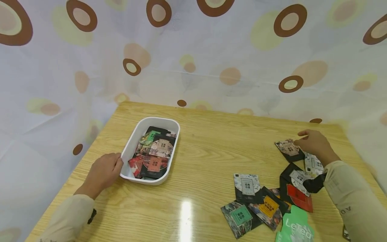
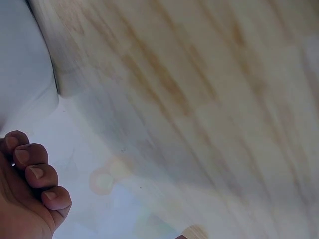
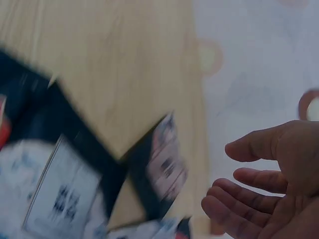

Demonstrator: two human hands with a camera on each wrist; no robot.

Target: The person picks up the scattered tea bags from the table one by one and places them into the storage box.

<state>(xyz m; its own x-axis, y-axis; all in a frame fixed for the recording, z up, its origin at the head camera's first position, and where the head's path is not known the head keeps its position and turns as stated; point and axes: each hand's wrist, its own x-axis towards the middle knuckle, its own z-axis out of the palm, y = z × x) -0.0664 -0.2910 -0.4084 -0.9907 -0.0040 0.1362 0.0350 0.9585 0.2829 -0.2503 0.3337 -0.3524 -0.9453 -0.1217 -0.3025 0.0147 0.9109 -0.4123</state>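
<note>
My left hand [image 1: 102, 169] holds the near left rim of a white plastic bin [image 1: 126, 164]; its curled fingers [image 2: 37, 172] show beside the bin wall in the left wrist view. Inside the bin lie several tea sachets [image 1: 163, 147], black with coloured labels. Over at the right, my right hand [image 1: 314, 144] is at the edge of a black sachet with a pink floral print [image 1: 289, 148]. In the right wrist view its thumb and fingers are spread apart with nothing between them, and that floral sachet [image 3: 167, 169] stands tilted to their left.
Below the right hand, a white-patterned sachet [image 1: 314, 164] and a red-labelled one [image 1: 297, 196] overlap. Nearer the front lie white-labelled [image 1: 248, 186], green-labelled [image 1: 241, 215] and orange-labelled [image 1: 269, 206] sachets, beside a bright green LeTea packet [image 1: 297, 227]. A patterned curtain [image 1: 193, 50] hangs behind the wooden table [image 1: 205, 151].
</note>
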